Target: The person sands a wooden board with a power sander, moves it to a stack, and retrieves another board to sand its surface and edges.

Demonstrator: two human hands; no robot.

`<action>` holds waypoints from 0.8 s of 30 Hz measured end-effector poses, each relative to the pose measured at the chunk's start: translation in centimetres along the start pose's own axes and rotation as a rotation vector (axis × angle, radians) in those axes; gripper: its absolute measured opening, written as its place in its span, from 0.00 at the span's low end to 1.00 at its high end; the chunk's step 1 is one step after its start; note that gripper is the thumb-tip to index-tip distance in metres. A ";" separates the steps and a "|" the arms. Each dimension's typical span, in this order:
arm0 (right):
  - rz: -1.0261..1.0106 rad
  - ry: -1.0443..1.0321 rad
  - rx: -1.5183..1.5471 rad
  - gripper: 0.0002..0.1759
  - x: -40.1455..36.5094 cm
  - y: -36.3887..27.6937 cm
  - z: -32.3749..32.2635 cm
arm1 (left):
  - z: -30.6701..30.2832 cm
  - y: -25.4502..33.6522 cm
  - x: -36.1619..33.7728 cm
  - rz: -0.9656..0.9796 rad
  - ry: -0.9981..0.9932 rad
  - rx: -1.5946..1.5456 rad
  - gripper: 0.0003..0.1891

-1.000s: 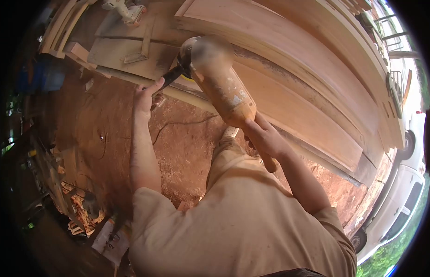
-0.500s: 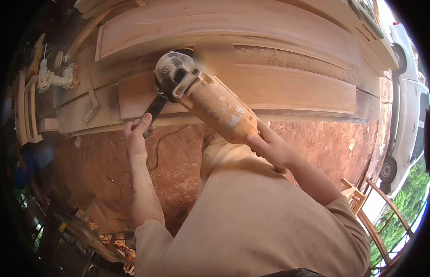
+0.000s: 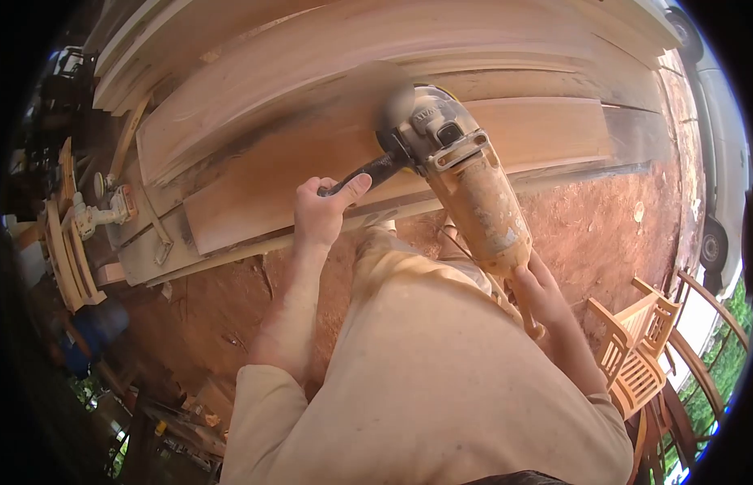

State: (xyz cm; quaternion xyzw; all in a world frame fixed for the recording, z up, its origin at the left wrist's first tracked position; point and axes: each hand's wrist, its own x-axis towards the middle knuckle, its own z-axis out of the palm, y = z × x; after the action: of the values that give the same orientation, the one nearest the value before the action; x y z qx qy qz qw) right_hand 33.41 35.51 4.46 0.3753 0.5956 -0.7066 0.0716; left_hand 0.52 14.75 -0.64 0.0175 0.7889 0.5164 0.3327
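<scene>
A dusty angle grinder [image 3: 483,194] with a metal head lies across the view, its head over a flat wooden board [image 3: 287,170]. My left hand [image 3: 332,206] is closed round the black side handle [image 3: 375,172], left of the grinder's head. At the rear end of the orange-brown body, my right hand [image 3: 540,287] grips the tool, its fingers partly hidden. The disc is mostly hidden behind the head, and whether it touches the board cannot be made out. Another long board [image 3: 255,97] lies beyond.
A cordless drill [image 3: 101,212] and a wooden try square [image 3: 154,222] are at the left. Stacked planks [image 3: 142,56] lie at the upper left. Wooden chairs [image 3: 635,347] stand at the lower right on reddish ground [image 3: 591,214]. A vehicle [image 3: 720,162] is at the far right.
Both hands and the grinder have shifted right in the view, and the tool stands more upright in it. The view has also turned, bringing more of the wooden chairs into sight.
</scene>
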 end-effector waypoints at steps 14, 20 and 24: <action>0.123 0.205 0.226 0.35 -3.6 0.8 -13.5 | 19.5 7.2 4.2 0.133 -0.176 0.142 0.28; 0.129 0.356 0.256 0.28 -5.2 1.7 -19.2 | 30.1 11.0 6.2 0.250 -0.270 0.251 0.32; 0.109 0.472 0.288 0.24 -4.9 2.8 -21.5 | 34.4 13.8 6.5 0.224 -0.371 0.291 0.34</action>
State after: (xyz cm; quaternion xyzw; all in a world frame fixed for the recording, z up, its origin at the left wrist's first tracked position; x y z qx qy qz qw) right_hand 47.96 52.35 5.08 0.5673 0.4683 -0.6721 -0.0852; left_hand 9.79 51.16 -0.97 0.2468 0.7735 0.4189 0.4065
